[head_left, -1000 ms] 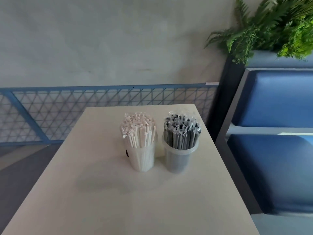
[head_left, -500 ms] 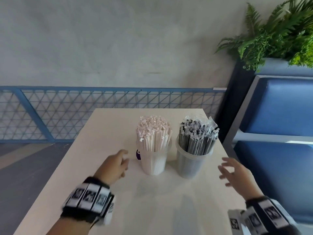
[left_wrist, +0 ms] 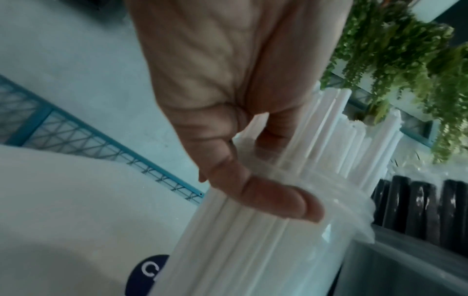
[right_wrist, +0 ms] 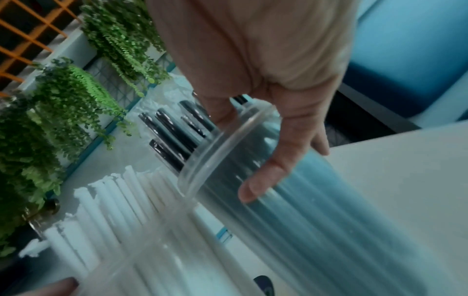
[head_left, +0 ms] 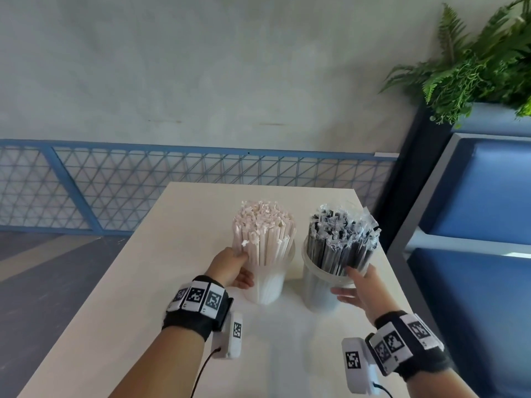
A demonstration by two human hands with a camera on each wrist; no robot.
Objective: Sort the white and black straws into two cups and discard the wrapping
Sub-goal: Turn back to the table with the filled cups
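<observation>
Letter "C" on dark sticker [left_wrist: 148,277]

A café or eatery seating area: blue padded booth seats [head_left: 488,196] are filling the right edge, ferns [head_left: 474,61] hanging upper right, cups of wrapped straws [head_left: 264,234] standing on a pale table [head_left: 143,282] at centre.

Both my forearms reach forward, each wrist strapped with a black band carrying square markers. My left hand [head_left: 231,268] curls around the left cup [head_left: 268,285], thumb [left_wrist: 276,202] lying across its wall just under the rim. My right hand [head_left: 363,291] wraps the right cup [head_left: 319,291], fingers [right_wrist: 273,170] bent on its side near the rim.
</observation>
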